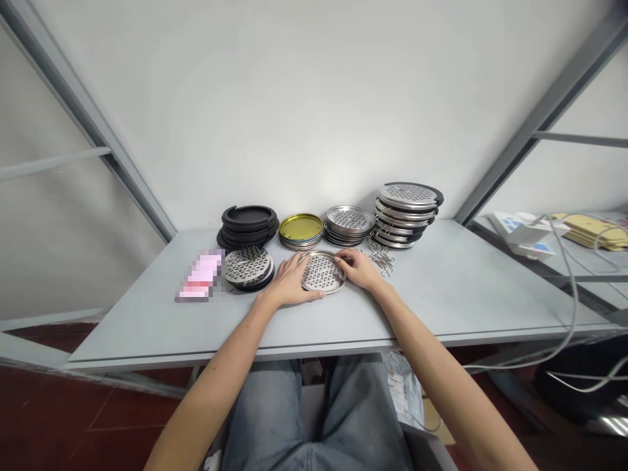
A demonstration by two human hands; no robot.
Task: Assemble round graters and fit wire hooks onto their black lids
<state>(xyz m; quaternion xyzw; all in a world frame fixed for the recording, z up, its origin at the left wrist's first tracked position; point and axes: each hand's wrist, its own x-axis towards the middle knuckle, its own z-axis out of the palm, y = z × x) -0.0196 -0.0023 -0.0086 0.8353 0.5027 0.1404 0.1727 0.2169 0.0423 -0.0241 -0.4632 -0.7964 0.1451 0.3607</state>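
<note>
A round perforated metal disc (321,271) lies flat on the grey table (466,288) in front of me. My left hand (290,282) rests against its left rim, fingers curled round the edge. My right hand (357,267) holds its right rim, fingers bent on the edge. Both hands grip the same disc from opposite sides.
Behind the disc stand stacks: black rings (248,226), gold-coloured lids (301,230), perforated metal discs (349,225) and a taller assembled stack (407,212). A small stack of perforated discs on black rings (248,267) lies left. Wire clips (380,256) lie right. A blurred pink item (201,275) sits far left.
</note>
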